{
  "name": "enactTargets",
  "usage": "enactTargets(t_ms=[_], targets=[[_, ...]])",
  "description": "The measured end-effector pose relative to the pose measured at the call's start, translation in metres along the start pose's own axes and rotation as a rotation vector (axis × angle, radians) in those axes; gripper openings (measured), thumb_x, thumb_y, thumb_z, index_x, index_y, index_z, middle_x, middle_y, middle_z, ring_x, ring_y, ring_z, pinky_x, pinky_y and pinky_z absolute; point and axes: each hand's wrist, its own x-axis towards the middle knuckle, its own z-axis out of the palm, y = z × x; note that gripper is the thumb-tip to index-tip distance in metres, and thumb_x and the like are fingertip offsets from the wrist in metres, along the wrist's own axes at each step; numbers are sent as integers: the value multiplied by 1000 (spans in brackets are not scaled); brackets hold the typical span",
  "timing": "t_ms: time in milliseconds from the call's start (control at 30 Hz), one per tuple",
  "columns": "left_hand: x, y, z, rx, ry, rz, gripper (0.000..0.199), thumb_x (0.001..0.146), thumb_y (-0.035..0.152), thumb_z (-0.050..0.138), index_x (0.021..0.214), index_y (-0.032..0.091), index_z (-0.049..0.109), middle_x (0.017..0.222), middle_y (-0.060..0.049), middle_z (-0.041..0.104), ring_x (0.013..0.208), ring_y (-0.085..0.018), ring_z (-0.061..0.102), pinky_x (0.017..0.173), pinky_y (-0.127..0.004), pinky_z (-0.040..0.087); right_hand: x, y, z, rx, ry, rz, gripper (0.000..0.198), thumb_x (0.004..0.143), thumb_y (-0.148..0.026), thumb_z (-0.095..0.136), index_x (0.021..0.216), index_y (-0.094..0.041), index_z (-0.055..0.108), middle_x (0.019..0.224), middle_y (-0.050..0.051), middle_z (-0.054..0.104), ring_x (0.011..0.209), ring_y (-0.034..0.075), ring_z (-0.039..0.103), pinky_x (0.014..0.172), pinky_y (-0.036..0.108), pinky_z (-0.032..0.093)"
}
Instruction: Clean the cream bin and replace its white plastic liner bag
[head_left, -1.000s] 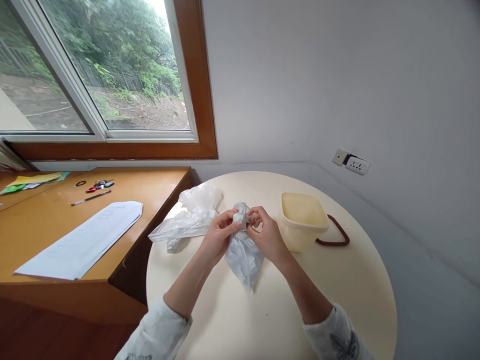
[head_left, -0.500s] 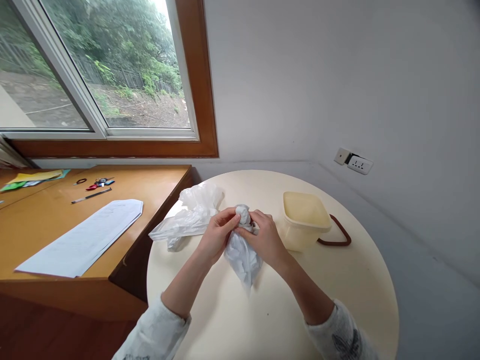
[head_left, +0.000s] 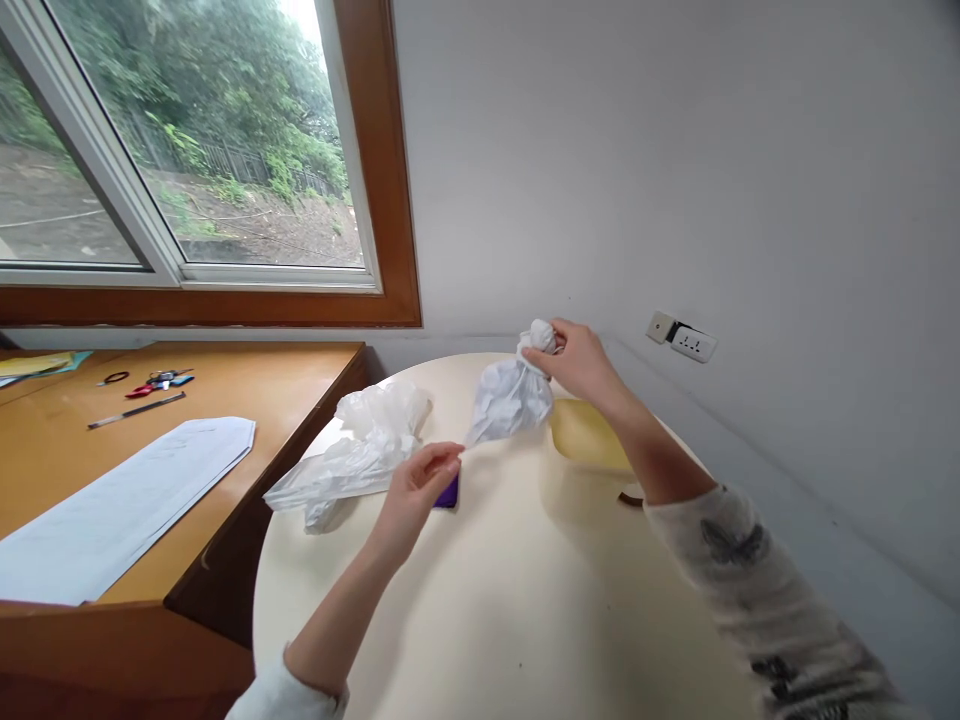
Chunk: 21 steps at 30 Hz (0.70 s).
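Bag, likely light, soft, slippery; best held by its knot, which the right hand pinches. Left hand, half-curled at its eight o'clock: hold unclear.

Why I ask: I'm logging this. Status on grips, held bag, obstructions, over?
Right grip closed on bunched white plastic bag, held up. Left grip beside it, contact unclear. Right forearm partly hides yellowish plastic tub.

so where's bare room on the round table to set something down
Widest patch: the near middle of the round table, bordered behind by the left hand and yellow tub. Crowded: farther back, with a crumpled bag, purple item, and white bundle in the right hand.
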Motion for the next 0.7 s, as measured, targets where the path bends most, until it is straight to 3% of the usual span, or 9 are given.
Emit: enactTargets(t_ms=[133, 233, 333, 500, 700], targets=[[-5, -17, 25, 213, -178, 148, 42, 79, 30, 57, 120, 28, 47, 122, -6, 48, 114, -21, 46, 99, -38, 35, 54, 56, -12, 270, 36, 317, 21, 62, -25, 67, 78, -16, 58, 64, -2, 58, 55, 10, 51, 50, 22, 43], [-3, -15, 44, 363, -282, 189, 56, 80, 28, 57, 130, 36, 35, 138, -5, 31, 129, -24, 29, 102, -41, 33, 76, 98, -11, 311, 96, 438, 19, 65, -23, 66, 79, -15, 56, 66, 0, 58, 54, 10, 54, 49, 24, 48], [2, -14, 58, 428, -349, 160, 59, 80, 29, 55, 133, 38, 30, 145, -3, 18, 134, -28, 16, 93, -39, 43, 84, 135, -2, 330, 118, 521, 19, 69, -21, 65, 83, -14, 55, 69, 2, 59, 56, 11, 56, 51, 25, 51], [11, -30, 66, 457, -374, 137, 58, 81, 28, 53, 133, 41, 29, 147, -1, 13, 135, -28, 14, 88, -36, 48, 77, 185, 30, 369, 53, 652, 22, 83, -25, 57, 100, -12, 55, 88, 4, 61, 71, 12, 60, 60, 27, 52], [17, -37, 71, 398, -420, 50, 60, 81, 28, 52, 133, 43, 27, 148, 1, 6, 134, -32, 15, 55, -24, 54, 58, 227, 49, 325, -61, 790, 28, 87, -30, 51, 110, -14, 52, 103, 6, 58, 84, 15, 59, 70, 33, 52]])
